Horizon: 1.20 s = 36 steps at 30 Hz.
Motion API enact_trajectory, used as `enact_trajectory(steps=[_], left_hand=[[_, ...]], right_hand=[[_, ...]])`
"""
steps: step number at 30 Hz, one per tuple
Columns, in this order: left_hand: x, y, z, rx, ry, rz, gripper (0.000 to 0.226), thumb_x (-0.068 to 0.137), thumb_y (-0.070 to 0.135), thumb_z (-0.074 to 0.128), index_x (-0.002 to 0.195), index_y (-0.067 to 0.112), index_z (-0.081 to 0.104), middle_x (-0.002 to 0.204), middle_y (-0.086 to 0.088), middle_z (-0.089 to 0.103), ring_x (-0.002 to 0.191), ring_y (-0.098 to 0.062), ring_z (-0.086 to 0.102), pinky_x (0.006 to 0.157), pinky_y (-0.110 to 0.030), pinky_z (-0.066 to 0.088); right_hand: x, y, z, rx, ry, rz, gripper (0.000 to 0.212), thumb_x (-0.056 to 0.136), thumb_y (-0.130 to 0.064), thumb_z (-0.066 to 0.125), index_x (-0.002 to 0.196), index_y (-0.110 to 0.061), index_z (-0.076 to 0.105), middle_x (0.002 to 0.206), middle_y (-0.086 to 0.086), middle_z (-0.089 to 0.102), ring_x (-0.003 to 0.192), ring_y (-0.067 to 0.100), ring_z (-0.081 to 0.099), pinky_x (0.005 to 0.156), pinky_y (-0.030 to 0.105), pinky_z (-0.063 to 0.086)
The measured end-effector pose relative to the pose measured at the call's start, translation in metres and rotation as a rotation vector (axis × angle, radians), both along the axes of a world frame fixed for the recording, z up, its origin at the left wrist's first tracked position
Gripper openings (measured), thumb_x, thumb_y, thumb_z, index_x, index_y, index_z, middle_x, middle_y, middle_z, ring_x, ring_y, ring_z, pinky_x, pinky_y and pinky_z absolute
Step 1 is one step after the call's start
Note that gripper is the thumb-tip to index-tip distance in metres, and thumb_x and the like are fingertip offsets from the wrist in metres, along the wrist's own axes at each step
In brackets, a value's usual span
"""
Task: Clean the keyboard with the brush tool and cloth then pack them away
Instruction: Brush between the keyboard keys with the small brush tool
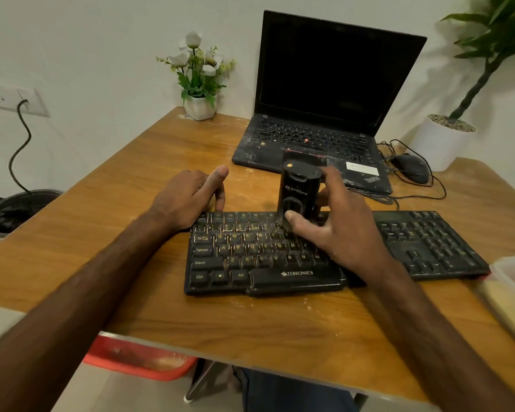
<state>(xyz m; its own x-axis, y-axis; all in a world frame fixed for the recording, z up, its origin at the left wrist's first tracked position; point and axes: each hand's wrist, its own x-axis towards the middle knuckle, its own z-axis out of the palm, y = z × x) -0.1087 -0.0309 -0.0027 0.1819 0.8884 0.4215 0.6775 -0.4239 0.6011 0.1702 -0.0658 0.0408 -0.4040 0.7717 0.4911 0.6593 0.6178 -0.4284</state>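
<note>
The right hand is closed around the black brush tool, thumb across its lower front and fingers wrapped behind, holding it upright with its lower end on the upper key rows of the keyboard. The bristles are hidden behind the thumb, so contact with the keys cannot be confirmed. The left hand lies just left of the tool, fingers loosely curled and thumb raised, its heel on the keyboard's top-left corner and its fingertips on the table, holding nothing; it appears to steady the board. The keys under and left of the right hand carry visible pale dust, and specks lie on the table in front of both hands. Judgement: brushing is under way and at an early stage, with most of the key area unswept. No cloth can be identified in view, so wiping has not begun, and packing away remains outstanding. Beyond the hands sits an open laptop, also dusty; a mouse lies beyond the right hand, further to the right.
</note>
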Motion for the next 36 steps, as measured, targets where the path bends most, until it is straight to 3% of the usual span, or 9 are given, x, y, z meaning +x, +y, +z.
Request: enact_trajectory(steps=[4, 10, 12, 15, 21, 24, 27, 32, 36], left_hand=[[0.0, 0.0, 0.0, 0.0, 0.01, 0.016, 0.082, 0.095, 0.069, 0.011, 0.058, 0.021, 0.065, 0.047, 0.001, 0.051, 0.047, -0.012, 0.05, 0.055, -0.018, 0.031], [0.001, 0.001, -0.001, 0.013, 0.02, 0.011, 0.08, 0.096, 0.067, 0.012, 0.058, 0.022, 0.065, 0.048, 0.004, 0.052, 0.048, -0.011, 0.051, 0.056, -0.021, 0.033], [0.001, 0.001, -0.001, 0.012, 0.021, 0.01, 0.08, 0.096, 0.067, 0.012, 0.058, 0.021, 0.065, 0.047, 0.004, 0.052, 0.048, -0.011, 0.052, 0.055, -0.016, 0.032], [0.0, 0.001, -0.001, 0.009, 0.026, 0.022, 0.079, 0.097, 0.065, 0.012, 0.057, 0.022, 0.064, 0.046, 0.007, 0.053, 0.048, -0.01, 0.052, 0.054, -0.013, 0.031], [0.0, 0.001, -0.001, 0.009, 0.029, 0.008, 0.079, 0.098, 0.064, 0.012, 0.057, 0.021, 0.065, 0.048, 0.002, 0.053, 0.048, -0.01, 0.05, 0.058, -0.02, 0.034], [0.0, 0.001, -0.001, 0.002, 0.023, 0.005, 0.079, 0.098, 0.064, 0.014, 0.058, 0.02, 0.065, 0.047, 0.004, 0.053, 0.047, -0.01, 0.051, 0.056, -0.014, 0.033], [0.0, 0.002, -0.001, 0.01, 0.026, 0.01, 0.077, 0.103, 0.057, 0.017, 0.058, 0.018, 0.066, 0.044, 0.011, 0.051, 0.045, -0.008, 0.051, 0.056, -0.011, 0.035], [0.001, 0.001, 0.0, 0.014, 0.026, 0.007, 0.08, 0.099, 0.063, 0.014, 0.058, 0.018, 0.066, 0.046, 0.013, 0.054, 0.046, -0.008, 0.051, 0.055, -0.01, 0.033], [0.0, 0.001, 0.001, 0.006, 0.012, 0.016, 0.082, 0.097, 0.067, 0.013, 0.057, 0.019, 0.066, 0.046, 0.009, 0.054, 0.046, -0.011, 0.052, 0.056, -0.015, 0.033]], right_hand=[[-0.004, -0.027, -0.008, -0.222, 0.093, 0.262, 0.06, 0.08, -0.054, 0.068, 0.129, -0.041, 0.036, 0.111, -0.012, 0.066, 0.096, 0.008, 0.068, 0.074, 0.028, 0.061], [-0.005, -0.005, -0.002, 0.047, -0.007, 0.051, 0.067, 0.083, -0.048, 0.068, 0.137, -0.018, 0.041, 0.107, -0.001, 0.071, 0.081, 0.012, 0.07, 0.061, 0.026, 0.06], [-0.007, -0.017, -0.005, -0.103, 0.072, 0.177, 0.065, 0.082, -0.047, 0.07, 0.136, -0.025, 0.04, 0.104, -0.009, 0.069, 0.081, 0.006, 0.07, 0.061, 0.021, 0.058], [-0.008, -0.03, -0.011, -0.26, 0.166, 0.301, 0.06, 0.081, -0.047, 0.071, 0.131, -0.036, 0.039, 0.108, -0.008, 0.069, 0.093, 0.008, 0.07, 0.07, 0.028, 0.061], [-0.004, 0.0, -0.005, 0.022, 0.016, -0.019, 0.068, 0.083, -0.05, 0.065, 0.138, -0.021, 0.037, 0.115, 0.003, 0.07, 0.082, 0.015, 0.072, 0.061, 0.035, 0.062], [-0.005, -0.015, -0.006, -0.14, 0.115, 0.166, 0.064, 0.083, -0.048, 0.069, 0.135, -0.028, 0.037, 0.112, -0.001, 0.07, 0.084, 0.009, 0.072, 0.063, 0.027, 0.061], [-0.008, -0.025, -0.008, -0.15, 0.032, 0.258, 0.063, 0.083, -0.053, 0.065, 0.134, -0.033, 0.035, 0.109, -0.003, 0.071, 0.084, 0.009, 0.071, 0.066, 0.026, 0.061], [0.006, 0.013, 0.005, 0.059, -0.108, -0.082, 0.064, 0.087, -0.045, 0.069, 0.136, -0.02, 0.038, 0.112, 0.007, 0.071, 0.058, 0.004, 0.059, 0.051, 0.025, 0.055], [0.005, -0.008, -0.001, -0.123, 0.074, 0.025, 0.064, 0.084, -0.041, 0.073, 0.135, -0.026, 0.038, 0.115, 0.0, 0.069, 0.081, 0.009, 0.071, 0.062, 0.03, 0.062]])
